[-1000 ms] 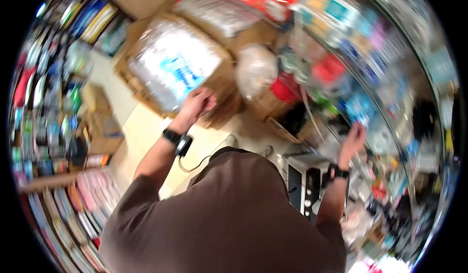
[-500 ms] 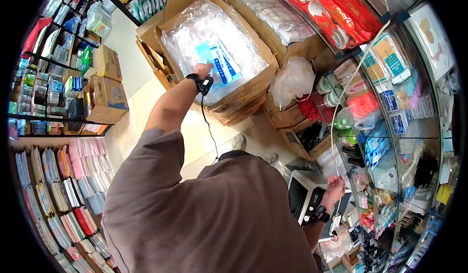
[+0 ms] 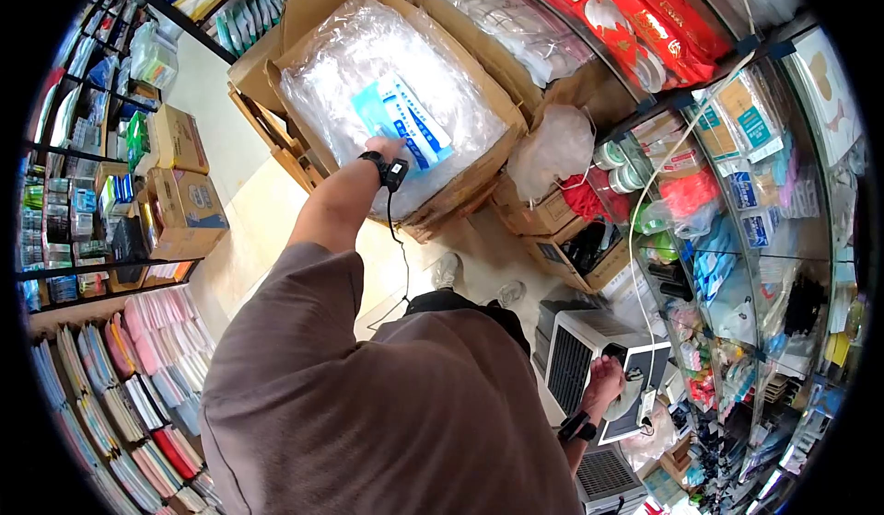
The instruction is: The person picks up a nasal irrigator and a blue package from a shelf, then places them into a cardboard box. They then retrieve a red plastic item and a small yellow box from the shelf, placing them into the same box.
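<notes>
My left hand (image 3: pixel 387 149), with a black strap and small device at its wrist, is at the lower-left edge of a blue-and-white printed packet (image 3: pixel 398 117). Its fingers are closed at that edge, and their tips are partly hidden. The packet lies on clear plastic wrapping (image 3: pixel 322 73) inside a large open cardboard box (image 3: pixel 511 115). Low on the right, my right hand (image 3: pixel 603 381) hangs loosely with its fingers partly curled and apart, and I make out nothing in it. Behind and beside it stands a white-and-black appliance (image 3: pixel 569 363) with a grille; contact cannot be made out.
Glass shelves (image 3: pixel 737 266) full of packaged goods line the right side, with a white cable (image 3: pixel 635 220) hanging across. Cardboard boxes (image 3: pixel 189 211) and stacked paper goods (image 3: pixel 157 349) stand at left. A cable (image 3: pixel 405 257) trails from my left wrist.
My view has shifted slightly. My left hand has moved a little lower along the packet's edge. My right hand has come down and left, in front of the appliance, which shows more fully.
</notes>
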Available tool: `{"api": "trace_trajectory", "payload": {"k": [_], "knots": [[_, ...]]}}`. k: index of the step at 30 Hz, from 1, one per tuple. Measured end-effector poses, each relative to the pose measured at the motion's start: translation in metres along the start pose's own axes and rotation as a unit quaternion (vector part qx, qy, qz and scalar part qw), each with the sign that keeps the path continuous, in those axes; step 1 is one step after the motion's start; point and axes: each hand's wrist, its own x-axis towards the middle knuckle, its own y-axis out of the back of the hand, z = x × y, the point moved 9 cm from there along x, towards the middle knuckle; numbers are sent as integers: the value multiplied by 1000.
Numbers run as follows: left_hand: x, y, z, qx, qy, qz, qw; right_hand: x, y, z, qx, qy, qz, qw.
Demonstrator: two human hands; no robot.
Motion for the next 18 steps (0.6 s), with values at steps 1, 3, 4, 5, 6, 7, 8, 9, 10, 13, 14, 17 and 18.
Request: {"api": "trace_trajectory", "payload": {"k": [1, 3, 4, 5, 6, 7, 8, 9, 10, 13, 14, 17, 18], "knots": [[6, -3, 1, -7, -36, -15, 999, -4, -2, 4, 1, -1, 7, 1000], [-35, 9, 18, -68, -29, -24, 997, -9, -9, 6, 1, -1, 18, 1000], [-46, 18, 20, -89, -17, -13, 996, -11, -11, 6, 0, 0, 23, 1000], [-51, 25, 22, -119, -11, -13, 993, -7, -11, 7, -6, 2, 13, 1000], [-55, 29, 22, -148, -5, -13, 989, -7, -15, 5, -6, 4, 4, 1000], [-57, 31, 22, -177, 1, -13, 984, -7, -19, 3, -7, 5, -5, 1000], [-59, 28, 24, -252, -9, -37, 967, -6, -23, 2, -6, 6, -14, 1000], [-61, 26, 28, -325, -19, -61, 943, -3, -27, 2, -6, 8, -22, 1000], [-66, 26, 30, -396, -29, -84, 914, 1, -30, 3, -5, 8, -31, 999], [-100, 18, 51, -480, -75, -232, 843, 11, -49, 5, -22, 11, -58, 998], [-140, 20, 65, -508, -81, -270, 814, 14, -56, 7, -31, 11, -69, 997], [-215, 13, 77, -482, -76, -327, 809, 8, -104, 7, -17, -12, -119, 993], [-232, 5, 78, -484, -73, -355, 797, 5, -121, 3, -35, -13, -111, 993]]}}
